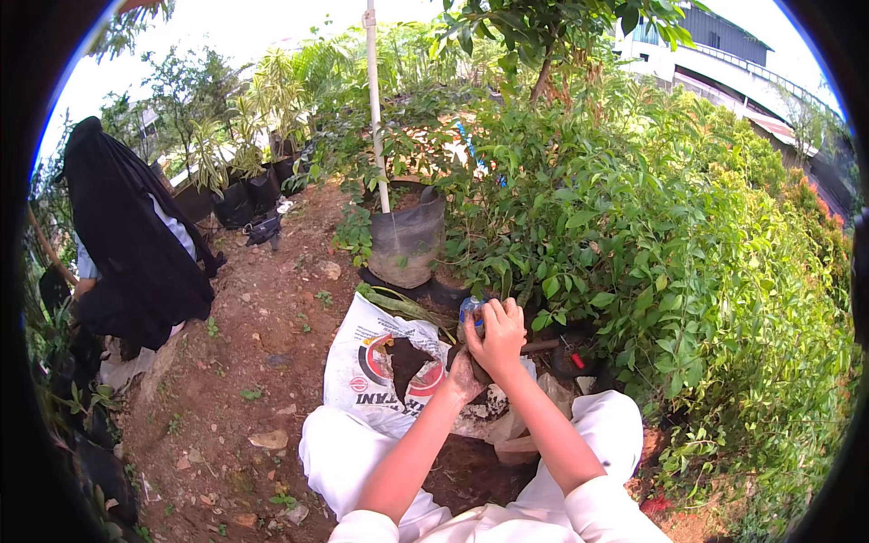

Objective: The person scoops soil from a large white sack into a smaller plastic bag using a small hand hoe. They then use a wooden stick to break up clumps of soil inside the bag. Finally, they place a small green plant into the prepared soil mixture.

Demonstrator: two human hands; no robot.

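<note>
My left hand (466, 377), smeared with soil, and my right hand (499, 337) are cupped together around a dark, soil-coloured clump (481, 370). Most of it is hidden by my fingers, so I cannot tell exactly what it is. Just beyond my right fingers shows a clear plastic bottle with blue on it (470, 309); whether a finger touches it I cannot tell. Beneath my hands lies a white printed sack (349, 343), torn in the middle, with dark soil (407, 366) showing through. A crumpled translucent plastic bag (519, 441) lies between my knees.
A wooden handle (541, 345) and a red-handled tool (577, 360) lie right of my hands. Ahead stands a large planter bag (406, 244) holding a white pole (377, 108). Dense shrubs (611, 224) crowd the right. On the left, a person in black (136, 237) bends over stony ground (271, 353).
</note>
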